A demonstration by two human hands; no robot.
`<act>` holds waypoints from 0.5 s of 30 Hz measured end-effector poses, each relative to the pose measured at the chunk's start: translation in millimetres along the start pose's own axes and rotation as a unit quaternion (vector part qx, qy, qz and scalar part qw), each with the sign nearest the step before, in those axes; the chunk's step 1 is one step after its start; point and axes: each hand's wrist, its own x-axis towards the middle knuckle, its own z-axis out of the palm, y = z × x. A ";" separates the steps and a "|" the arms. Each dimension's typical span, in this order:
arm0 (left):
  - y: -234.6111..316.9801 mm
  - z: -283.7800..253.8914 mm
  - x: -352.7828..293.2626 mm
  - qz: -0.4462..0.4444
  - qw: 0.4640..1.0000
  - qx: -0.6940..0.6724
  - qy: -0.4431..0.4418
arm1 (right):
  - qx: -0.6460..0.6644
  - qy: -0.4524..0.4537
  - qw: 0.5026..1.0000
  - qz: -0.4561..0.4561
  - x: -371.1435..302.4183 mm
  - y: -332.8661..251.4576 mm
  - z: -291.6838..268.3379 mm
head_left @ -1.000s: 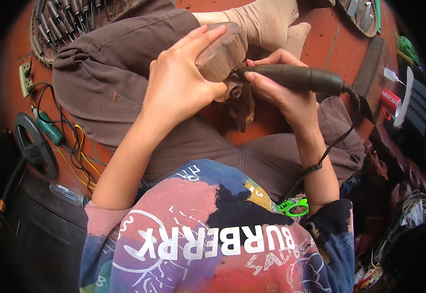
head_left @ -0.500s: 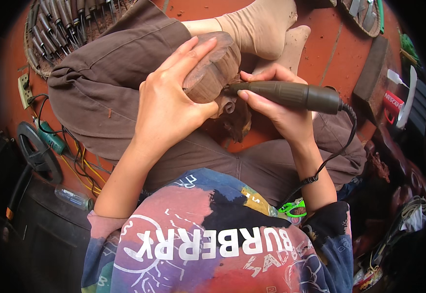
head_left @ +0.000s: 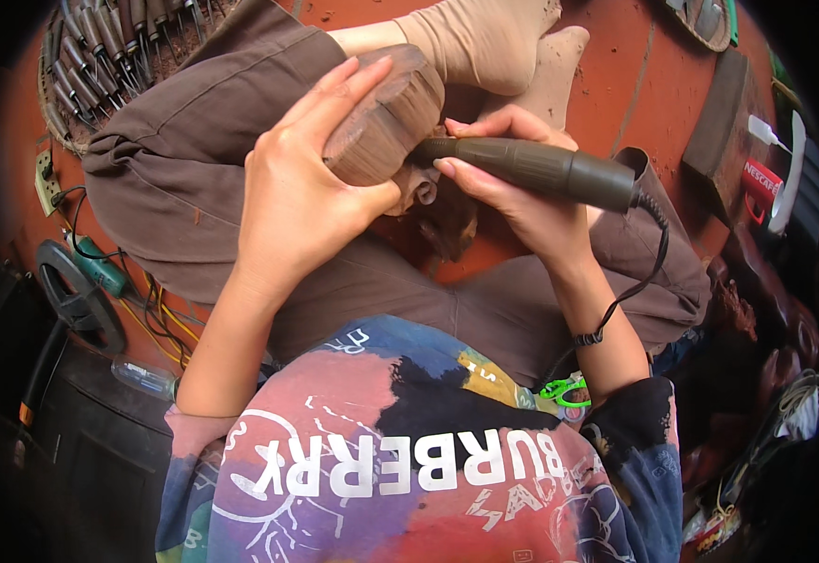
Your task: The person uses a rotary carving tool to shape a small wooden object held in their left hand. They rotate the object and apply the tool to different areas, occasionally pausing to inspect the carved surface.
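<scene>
Brown wood fills the middle of the scene: a rounded block of wood (head_left: 386,117) sits over the lap of a person seated cross-legged on a red-orange floor (head_left: 635,84). The left hand (head_left: 302,192) is wrapped around the block from its near side, fingers stretched over the top and thumb pressed against the lower edge, gripping it firmly. The right hand (head_left: 522,192) is closed around a dark olive rotary tool (head_left: 536,169), held like a thick pen, its tip meeting the right side of the block. A black cord (head_left: 649,253) leaves the back of the tool and loops down past the right wrist, which wears a dark band.

Brown trousers (head_left: 194,159) cover both legs, and a foot in a beige sock (head_left: 485,38) rests just beyond the block. The person wears a tie-dye shirt (head_left: 409,450) in pink, blue and black.

At the upper left, a round woven basket (head_left: 58,117) holds many carving tools (head_left: 100,47) with metal shafts. Yellow wires (head_left: 161,324) and a clear plastic bottle (head_left: 147,378) lie on the floor at the left. A bright green clip (head_left: 564,389) shows by the right elbow. A dark wooden slab (head_left: 724,122) lies at the upper right.
</scene>
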 end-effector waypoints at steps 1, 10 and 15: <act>-1.3 -0.2 0.5 0.003 1.000 -0.002 0.000 | 0.034 -0.002 0.999 0.013 0.6 2.0 -1.2; -6.2 -3.2 2.9 -0.028 0.994 -0.096 -0.041 | 0.019 0.013 0.999 -0.040 8.5 9.5 -1.3; 2.3 -9.7 1.8 -0.077 0.986 -0.123 -0.086 | 0.021 -0.026 0.995 -0.099 11.4 11.8 -7.5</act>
